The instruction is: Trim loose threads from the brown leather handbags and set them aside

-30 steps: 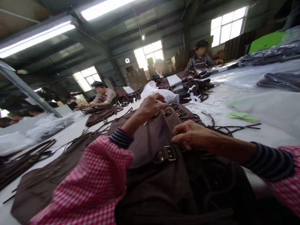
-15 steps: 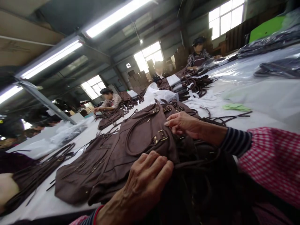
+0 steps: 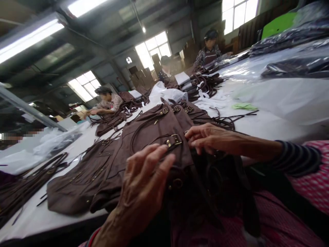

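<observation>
A dark brown bag [image 3: 151, 130] with straps and brass buckles lies on top of other brown bags at the table's near edge. My left hand [image 3: 146, 178] is over its near side, fingers apart and holding nothing visible. At the bag's right edge is my right hand [image 3: 205, 137], its fingers curled close to the edge; whatever they may pinch is hidden. A brass buckle [image 3: 176, 139] shows between my two hands. Dark straps and another buckle hang below in shadow.
Another brown bag [image 3: 77, 185] lies to the left on the white table [image 3: 272, 127]. White plastic [image 3: 167, 94], a green piece [image 3: 244, 106] and plastic-wrapped items [image 3: 295, 68] lie beyond. Several people sit across the table.
The view has shifted, and the scene sits further left. My left hand has lifted and spread its fingers. The near end of the bag now hangs lower over the edge.
</observation>
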Motion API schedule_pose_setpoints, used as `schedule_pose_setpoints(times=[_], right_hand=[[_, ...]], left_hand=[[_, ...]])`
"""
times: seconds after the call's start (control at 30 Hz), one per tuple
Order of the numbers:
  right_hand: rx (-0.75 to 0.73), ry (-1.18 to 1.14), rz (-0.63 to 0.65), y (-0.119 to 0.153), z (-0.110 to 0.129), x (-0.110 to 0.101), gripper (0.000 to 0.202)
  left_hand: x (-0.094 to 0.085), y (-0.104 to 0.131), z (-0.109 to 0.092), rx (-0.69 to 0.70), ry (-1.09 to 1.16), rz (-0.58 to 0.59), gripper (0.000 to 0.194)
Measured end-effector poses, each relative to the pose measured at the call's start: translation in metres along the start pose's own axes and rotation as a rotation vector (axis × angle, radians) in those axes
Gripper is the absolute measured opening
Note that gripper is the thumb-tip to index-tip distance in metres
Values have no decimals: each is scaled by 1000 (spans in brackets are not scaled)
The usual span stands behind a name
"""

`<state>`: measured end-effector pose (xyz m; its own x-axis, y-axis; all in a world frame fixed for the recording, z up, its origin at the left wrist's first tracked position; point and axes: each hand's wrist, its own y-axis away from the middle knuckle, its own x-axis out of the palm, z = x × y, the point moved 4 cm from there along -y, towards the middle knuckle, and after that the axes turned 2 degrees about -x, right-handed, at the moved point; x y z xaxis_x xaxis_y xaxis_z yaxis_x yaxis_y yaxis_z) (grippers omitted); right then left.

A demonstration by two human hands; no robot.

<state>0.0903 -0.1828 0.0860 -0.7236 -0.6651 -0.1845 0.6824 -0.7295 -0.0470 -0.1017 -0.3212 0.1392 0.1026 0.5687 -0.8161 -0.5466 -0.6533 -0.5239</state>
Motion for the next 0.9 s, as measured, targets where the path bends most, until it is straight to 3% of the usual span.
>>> schedule_pose_setpoints(times=[0.1,0.17,0.33,0.5,0.57,0.67,0.77,0.9], right_hand=[[-89,131,-22,26,7,5,29],[-123,220,11,49,10,8,27],[-119,480,188,93,2,21,27],[-110,692,159,99,-13,38,23],[-90,589,221,96,-14,45,14],[-64,248,306,94,-5,48,15],[58,-35,360,99,0,46,21],[219,-204,418,110,-10,54,28]], left_hand=[[19,5,-36,162,103,154,37],[33,5,-47,167,131,170,33],[45,-2,-49,193,138,50,22],[33,-3,-42,103,244,-49,22],[30,-1,-42,71,273,-82,22],[31,2,-45,82,270,-100,23],[33,2,-47,24,282,-114,23],[25,11,-60,-105,305,-147,24]])
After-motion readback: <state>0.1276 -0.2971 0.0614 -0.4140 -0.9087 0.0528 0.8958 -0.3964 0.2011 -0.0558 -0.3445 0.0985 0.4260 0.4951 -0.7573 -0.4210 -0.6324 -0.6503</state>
